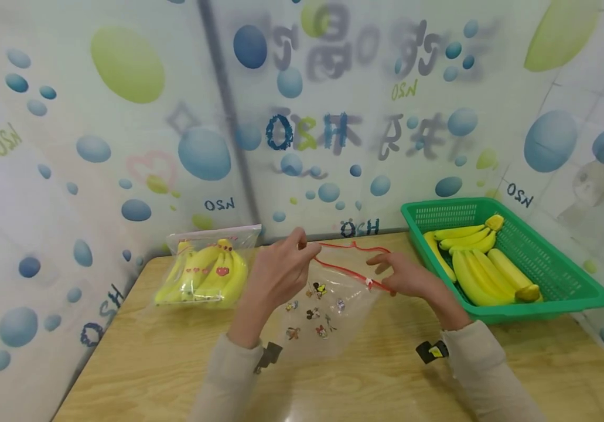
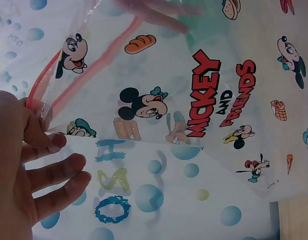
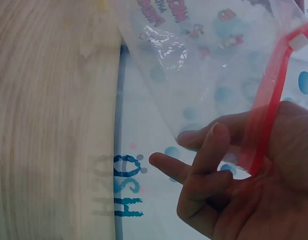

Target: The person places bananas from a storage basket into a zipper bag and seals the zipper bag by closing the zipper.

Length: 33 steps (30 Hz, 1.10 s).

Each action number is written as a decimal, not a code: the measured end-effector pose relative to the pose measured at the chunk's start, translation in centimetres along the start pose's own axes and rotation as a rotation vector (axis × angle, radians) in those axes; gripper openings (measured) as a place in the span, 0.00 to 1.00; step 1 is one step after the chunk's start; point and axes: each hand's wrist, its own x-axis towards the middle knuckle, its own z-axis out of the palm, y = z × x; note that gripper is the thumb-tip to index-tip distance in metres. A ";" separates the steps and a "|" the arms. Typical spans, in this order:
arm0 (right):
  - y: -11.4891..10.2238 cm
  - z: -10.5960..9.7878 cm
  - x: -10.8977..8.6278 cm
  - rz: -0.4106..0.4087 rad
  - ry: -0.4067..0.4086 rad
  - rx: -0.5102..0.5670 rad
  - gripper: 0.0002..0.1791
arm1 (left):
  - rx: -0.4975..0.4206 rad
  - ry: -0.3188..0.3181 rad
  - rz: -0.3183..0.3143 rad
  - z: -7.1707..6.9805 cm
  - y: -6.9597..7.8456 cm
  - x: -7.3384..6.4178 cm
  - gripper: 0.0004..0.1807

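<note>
Your bag [image 1: 328,310]: clear, red-edged, cartoon-printed. Bananas [image 1: 478,275]: yellow. Basket [image 1: 560,269]: green. Your sleeves [image 1: 491,369]: off-white. Desk [image 1: 138,363]: pale wood grain.

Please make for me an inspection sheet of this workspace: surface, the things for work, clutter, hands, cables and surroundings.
Surface: wooden table with pale grain.
Job's things: printed clear bag with red-edged opening, spread between the hands; green basket at right, holding bananas; heart-decorated bag at left, with bananas inside.
Clutter: nothing seen.
Left hand: pinches the printed clear bag at its opening.
Right hand: touches the other end of the opening; whether it grips cannot be told.
Cables: nothing seen.
Surroundings: pale backdrop with blue and green spots and mirrored "H2O" lettering.
</note>
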 end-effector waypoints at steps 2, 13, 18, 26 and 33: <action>0.1 -0.3 -0.2 -0.010 -0.001 -0.002 0.30 | 0.001 -0.017 -0.004 -0.3 0.1 0.0 0.08; -0.1 -0.6 -0.7 -0.282 -0.057 0.129 0.24 | -0.464 -0.083 -0.059 0.9 0.2 -0.5 0.08; 0.0 -0.7 -0.7 -0.326 -0.039 0.120 0.21 | -0.570 -0.083 -0.041 1.4 0.1 -1.0 0.08; -0.3 -1.3 -1.0 -0.338 -0.058 0.141 0.20 | -0.562 0.010 -0.052 1.8 -0.3 -1.3 0.06; -0.3 -3.0 -2.6 -0.248 0.026 0.122 0.28 | -0.517 0.043 -0.094 2.0 -0.3 -1.4 0.05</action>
